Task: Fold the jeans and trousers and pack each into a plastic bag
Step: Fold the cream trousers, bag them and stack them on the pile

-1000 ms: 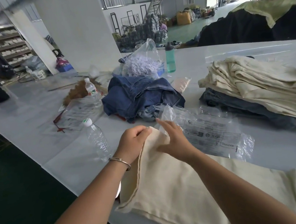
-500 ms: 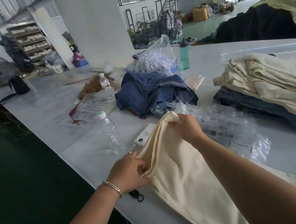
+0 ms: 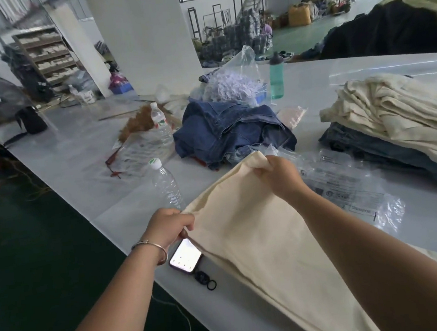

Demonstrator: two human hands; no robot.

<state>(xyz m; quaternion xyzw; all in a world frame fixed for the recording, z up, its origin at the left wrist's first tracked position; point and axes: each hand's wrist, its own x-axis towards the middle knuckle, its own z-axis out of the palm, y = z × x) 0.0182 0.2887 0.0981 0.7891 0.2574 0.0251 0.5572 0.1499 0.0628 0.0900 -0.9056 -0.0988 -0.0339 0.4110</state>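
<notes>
1. Far left on the table [image 3: 57,158]: a water bottle [image 3: 168,186] stands just beside my left hand [image 3: 168,228]; a phone [image 3: 186,256] w/ its screen lit now shows near that wrist; half a sec ago the cloth hid most of it.
2. My left hand pinches the near corner of the cream trousers [image 3: 260,241]; fingers curled tight on the edge.
3. My right hand [image 3: 280,175] grips the far corner, bunched in my fist; it's higher up now; a sec ago both hands sat close together low on the cloth.
4. So the end is lifted & pulled wide btwn my hands; I think that's the start of a fold; not folded yet.
5. Right of that: the plastic bag [image 3: 349,186] lies flat, nothing in it; behind are loose jeans [image 3: 230,134]; far right a stack of cream trousers on jeans [image 3: 395,117] waits.
</notes>
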